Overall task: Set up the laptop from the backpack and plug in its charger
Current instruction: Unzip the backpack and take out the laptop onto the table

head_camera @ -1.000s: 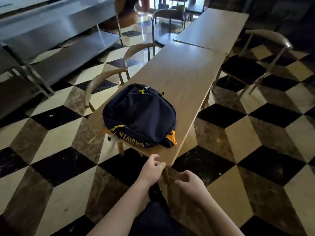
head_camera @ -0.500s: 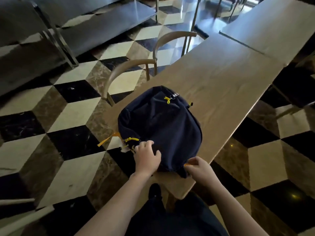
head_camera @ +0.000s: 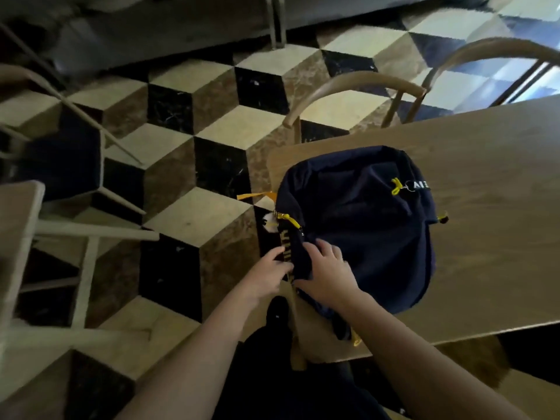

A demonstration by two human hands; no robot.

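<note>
Forearms reach in bare from the bottom of the view, meeting at the near corner of the wooden table (head_camera: 485, 183). The left hand (head_camera: 268, 275) pinches the yellow-lettered strap (head_camera: 286, 251) of the backpack between thumb and fingers; the right hand (head_camera: 327, 272) lies with fingers loosely spread on the dark fabric, pressing it down more than gripping.

The navy backpack (head_camera: 363, 219) lies flat on that corner, its near edge overhanging slightly. It appears zipped; no laptop or charger shows.

Opening it likely goes best by pinning the soft cloth with one hand while the other finds a yellow zipper pull (head_camera: 395, 185) and draws it along the seam.

The cloth looks matte and slack, the tabletop smooth-grained. Beyond, curved wooden chair backs (head_camera: 354, 86) stand over glossy checkered tiles (head_camera: 194, 159).
</note>
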